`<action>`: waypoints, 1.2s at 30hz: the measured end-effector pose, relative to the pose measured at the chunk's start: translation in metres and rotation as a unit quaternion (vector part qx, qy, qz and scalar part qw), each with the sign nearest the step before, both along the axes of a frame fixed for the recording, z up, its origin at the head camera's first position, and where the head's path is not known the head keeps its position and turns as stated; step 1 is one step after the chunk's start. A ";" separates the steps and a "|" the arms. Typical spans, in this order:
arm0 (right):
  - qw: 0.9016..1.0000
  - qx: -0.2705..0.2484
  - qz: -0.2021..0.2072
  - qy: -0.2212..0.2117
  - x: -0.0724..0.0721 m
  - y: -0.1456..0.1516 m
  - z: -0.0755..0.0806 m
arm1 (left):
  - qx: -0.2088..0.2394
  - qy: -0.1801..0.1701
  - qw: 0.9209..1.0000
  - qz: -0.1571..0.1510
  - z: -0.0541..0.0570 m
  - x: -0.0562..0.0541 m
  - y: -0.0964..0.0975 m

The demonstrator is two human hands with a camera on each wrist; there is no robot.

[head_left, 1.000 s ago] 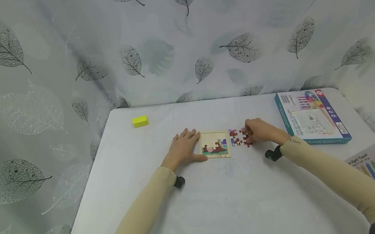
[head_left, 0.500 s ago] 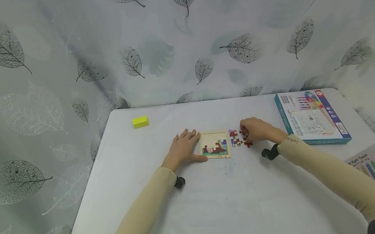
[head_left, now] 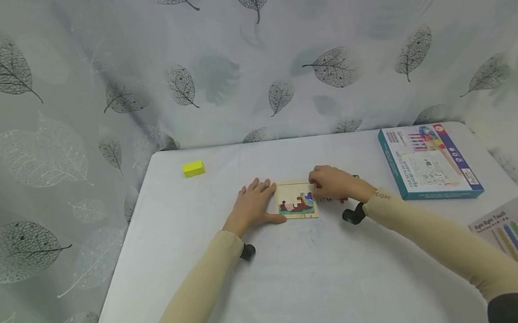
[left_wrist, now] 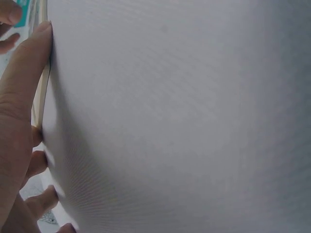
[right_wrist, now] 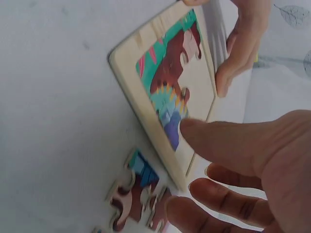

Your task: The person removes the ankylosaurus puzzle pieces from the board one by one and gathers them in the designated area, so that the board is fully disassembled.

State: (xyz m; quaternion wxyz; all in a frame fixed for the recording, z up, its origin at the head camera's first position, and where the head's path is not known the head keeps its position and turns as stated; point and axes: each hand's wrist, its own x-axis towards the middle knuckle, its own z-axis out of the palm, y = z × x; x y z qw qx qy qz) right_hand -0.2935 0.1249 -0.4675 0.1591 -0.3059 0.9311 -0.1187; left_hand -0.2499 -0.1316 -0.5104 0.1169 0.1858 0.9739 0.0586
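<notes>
Partly, the right hand (head_left: 335, 182) hides the loose puzzle pieces (right_wrist: 138, 195).

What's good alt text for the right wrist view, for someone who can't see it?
A person's right hand is at a partly filled wooden puzzle tray, while the left hand touches its opposite side. Loose puzzle pieces lie on the white surface nearby.

R hand (head_left: 335, 182) is now shifted L, from over the far-R loose pcs (right_wrist: 137, 193) to the R edge of the wooden frame (right_wrist: 147, 114); most pcs are now hidden by it in head view. A small dark bit (head_left: 355, 176) is now bared, R of the hand. R sleeve (head_left: 420, 228) & wrist cam (head_left: 353, 214) are likewise carried L.
</notes>
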 end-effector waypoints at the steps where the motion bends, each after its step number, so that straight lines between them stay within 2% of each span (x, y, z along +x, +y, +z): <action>1: 1.000 -0.003 0.004 -0.003 0.001 -0.003 0.000 | 0.000 0.000 1.000 0.000 0.000 0.000 0.000; 7: 0.999 0.009 0.004 -0.033 0.004 -0.017 -0.006 | -0.001 0.001 1.000 -0.002 0.001 0.000 0.000; 15: 1.000 0.018 -0.002 -0.025 0.008 -0.021 -0.019 | -0.004 0.005 1.000 -0.004 0.002 0.001 0.000; 23: 0.999 0.031 -0.015 -0.026 0.013 -0.022 -0.022 | 0.001 0.005 1.000 -0.001 0.003 0.002 0.000; 36: 0.999 0.038 -0.008 -0.015 0.014 -0.024 -0.021 | -0.003 0.003 1.000 -0.001 0.002 0.001 0.001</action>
